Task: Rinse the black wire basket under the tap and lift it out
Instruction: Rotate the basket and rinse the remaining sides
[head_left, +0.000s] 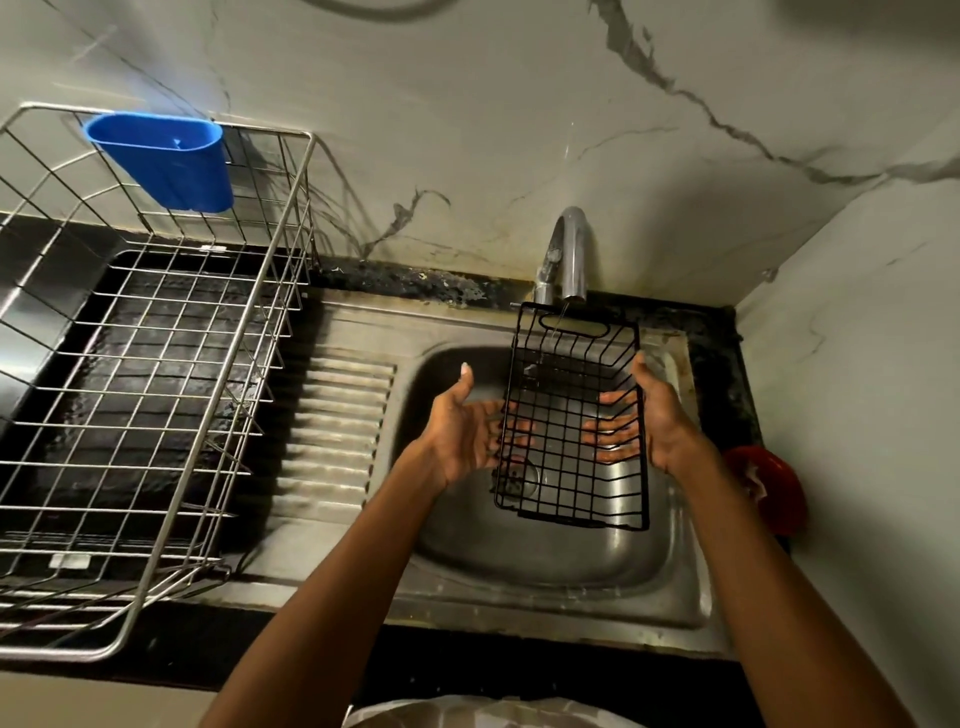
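Note:
The black wire basket (569, 467) hangs over the steel sink (545, 566), its far end just below the chrome tap (569, 254). A thin stream of water falls from the spout onto the basket's far rim. My left hand (465, 434) is palm-up at the basket's left side, its straight fingers reaching under the wire floor. My right hand (657, 415) supports the right side, thumb up along the rim and fingers stretched beneath the floor. Both sets of fingers show through the grid.
A large steel dish rack (156, 395) stands on the counter to the left, with a blue plastic cup holder (166, 161) hooked on its back rim. The ribbed drainboard (337, 436) lies between rack and sink. A red object (766, 488) sits by the right wall.

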